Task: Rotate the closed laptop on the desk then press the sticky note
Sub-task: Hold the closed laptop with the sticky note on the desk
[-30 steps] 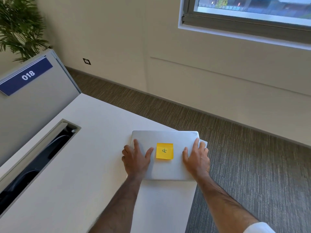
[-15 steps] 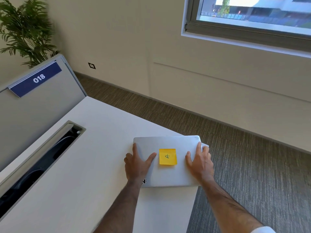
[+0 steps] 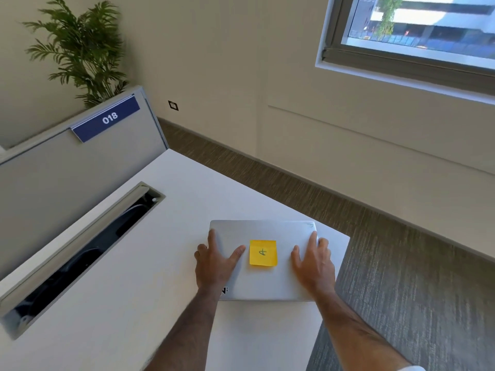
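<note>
A closed silver laptop (image 3: 263,286) lies on the white desk (image 3: 128,295) near its far right corner. A yellow sticky note (image 3: 263,253) with a pen mark sits in the middle of the lid. My left hand (image 3: 217,263) lies over the laptop's left edge, thumb on the lid beside the note. Across from it, my right hand (image 3: 313,266) rests on the right side, fingers reaching the right edge. Both hands hold the laptop; neither touches the note.
A long open cable trough (image 3: 80,253) cuts into the desk at the left. Behind it stands a grey partition (image 3: 67,172) labelled 018, with a plant (image 3: 83,49) beyond. The desk's right edge runs just past the laptop, above carpet (image 3: 407,290).
The laptop has turned slightly under both hands and now lies further in from the desk corner. A dark logo shows at its near left corner. The view has shifted.
</note>
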{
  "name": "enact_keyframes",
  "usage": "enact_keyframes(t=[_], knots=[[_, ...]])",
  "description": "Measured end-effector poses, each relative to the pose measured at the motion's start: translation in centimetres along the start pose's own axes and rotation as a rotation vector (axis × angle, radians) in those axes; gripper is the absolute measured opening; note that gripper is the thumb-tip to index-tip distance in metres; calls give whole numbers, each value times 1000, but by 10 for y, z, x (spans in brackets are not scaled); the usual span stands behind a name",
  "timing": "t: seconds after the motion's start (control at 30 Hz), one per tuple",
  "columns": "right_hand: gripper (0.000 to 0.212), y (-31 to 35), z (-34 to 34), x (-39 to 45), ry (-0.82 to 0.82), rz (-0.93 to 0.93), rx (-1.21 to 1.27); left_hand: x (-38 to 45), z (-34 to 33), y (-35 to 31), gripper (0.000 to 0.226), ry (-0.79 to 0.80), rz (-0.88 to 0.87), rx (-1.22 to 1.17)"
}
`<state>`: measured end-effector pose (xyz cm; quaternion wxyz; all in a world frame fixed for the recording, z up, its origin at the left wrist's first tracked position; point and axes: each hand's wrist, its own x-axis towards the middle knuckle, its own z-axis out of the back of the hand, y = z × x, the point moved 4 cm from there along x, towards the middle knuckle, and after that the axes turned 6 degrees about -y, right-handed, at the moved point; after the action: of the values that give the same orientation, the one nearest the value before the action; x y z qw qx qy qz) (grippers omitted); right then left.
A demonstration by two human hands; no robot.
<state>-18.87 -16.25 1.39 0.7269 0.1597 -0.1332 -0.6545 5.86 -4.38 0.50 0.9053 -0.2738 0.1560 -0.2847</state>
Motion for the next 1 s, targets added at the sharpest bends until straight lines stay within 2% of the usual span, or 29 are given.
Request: enact_keyframes(t=[0.37, 1.0], knots=[[71, 63, -23, -48, 38, 89, 40, -7, 65, 66, 107, -66, 48, 15], [73, 191, -102, -213, 174, 364, 53, -96, 201, 263, 107, -210, 332, -4]])
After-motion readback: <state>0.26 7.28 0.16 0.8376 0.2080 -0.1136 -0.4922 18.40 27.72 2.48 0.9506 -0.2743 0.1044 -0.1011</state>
